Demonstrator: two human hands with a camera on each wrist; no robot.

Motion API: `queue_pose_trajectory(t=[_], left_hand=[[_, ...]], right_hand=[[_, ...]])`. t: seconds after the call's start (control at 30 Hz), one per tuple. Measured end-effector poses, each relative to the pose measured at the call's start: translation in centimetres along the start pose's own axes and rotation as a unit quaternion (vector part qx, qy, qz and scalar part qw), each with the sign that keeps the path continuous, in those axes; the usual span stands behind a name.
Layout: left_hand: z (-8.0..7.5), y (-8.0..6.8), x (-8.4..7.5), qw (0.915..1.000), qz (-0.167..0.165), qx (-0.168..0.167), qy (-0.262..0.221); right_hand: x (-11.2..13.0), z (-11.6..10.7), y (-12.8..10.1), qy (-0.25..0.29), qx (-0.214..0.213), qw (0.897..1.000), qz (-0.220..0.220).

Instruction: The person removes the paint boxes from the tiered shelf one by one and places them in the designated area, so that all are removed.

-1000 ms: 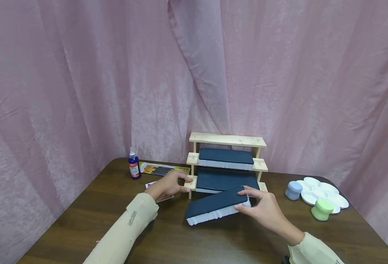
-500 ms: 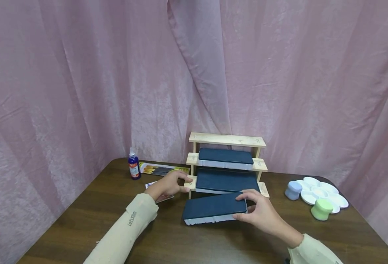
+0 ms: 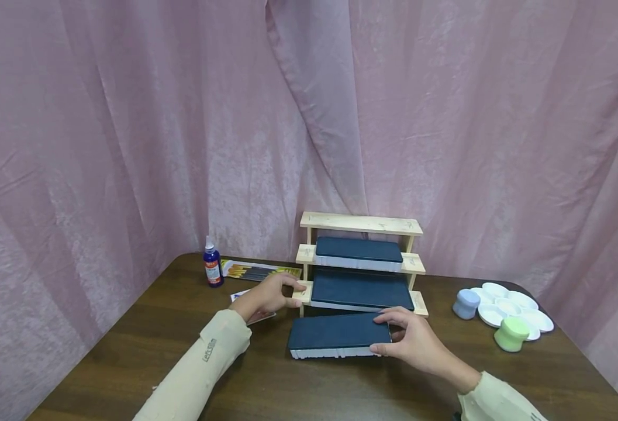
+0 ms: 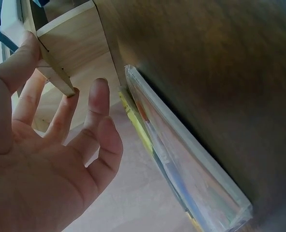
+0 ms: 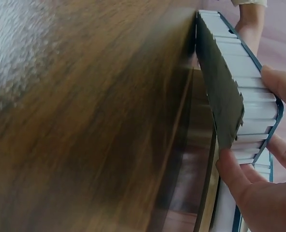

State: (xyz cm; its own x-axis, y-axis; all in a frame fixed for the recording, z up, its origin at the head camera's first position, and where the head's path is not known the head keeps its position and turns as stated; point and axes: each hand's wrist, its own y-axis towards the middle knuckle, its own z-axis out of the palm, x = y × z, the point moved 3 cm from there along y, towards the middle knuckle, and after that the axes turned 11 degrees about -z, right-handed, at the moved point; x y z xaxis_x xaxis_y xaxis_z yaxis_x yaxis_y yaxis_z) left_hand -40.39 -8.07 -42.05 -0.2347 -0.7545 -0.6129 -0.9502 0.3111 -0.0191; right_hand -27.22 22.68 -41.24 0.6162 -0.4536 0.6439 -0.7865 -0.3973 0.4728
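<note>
A blue spray bottle (image 3: 213,268) stands near the table's (image 3: 145,327) far left edge, with a flat pack of brushes (image 3: 258,270) lying just beside it. Toward the far right corner sits a white paint palette (image 3: 519,309), a pale blue jar (image 3: 466,303) and a green jar (image 3: 511,334) touching its rim. Pink curtain (image 3: 130,128) hangs behind

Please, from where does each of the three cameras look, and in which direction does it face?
Head: from above, forward and down at wooden shelf, both forearms, left hand, right hand.
Left wrist: beside palm, at shelf's end and brush pack.
Right wrist: low along table, fingers on dark blue box.
Shared: that box.
</note>
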Motion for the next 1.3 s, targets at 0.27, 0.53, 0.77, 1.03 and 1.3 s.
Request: queue_pose_trajectory(t=[0.27,0.53,0.77,1.03,1.3], left_hand=[[0.1,-0.1,0.0,1.0000,0.003,-0.002,-0.002],[0.0,0.0,0.2,1.0000,0.006,-0.002,-0.003],[0.0,0.0,0.1,1.0000,0.008,-0.003,0.001],[0.0,-0.2,-0.1,1.0000,0.004,-0.003,0.000],[-0.1,-0.5,-0.2,1.0000,-0.004,-0.003,-0.002]], right_hand=[[-0.3,0.5,0.0,-0.016,0.004,1.000,0.013],[-0.3,0.8,-0.1,-0.028,0.004,1.000,0.011],[-0.8,1.1,-0.2,-0.037,0.007,0.999,0.005],[-1.4,1.4,-0.1,-0.023,0.025,0.999,0.010],[-1.7,1.5,0.1,-0.024,0.043,0.999,0.017]])
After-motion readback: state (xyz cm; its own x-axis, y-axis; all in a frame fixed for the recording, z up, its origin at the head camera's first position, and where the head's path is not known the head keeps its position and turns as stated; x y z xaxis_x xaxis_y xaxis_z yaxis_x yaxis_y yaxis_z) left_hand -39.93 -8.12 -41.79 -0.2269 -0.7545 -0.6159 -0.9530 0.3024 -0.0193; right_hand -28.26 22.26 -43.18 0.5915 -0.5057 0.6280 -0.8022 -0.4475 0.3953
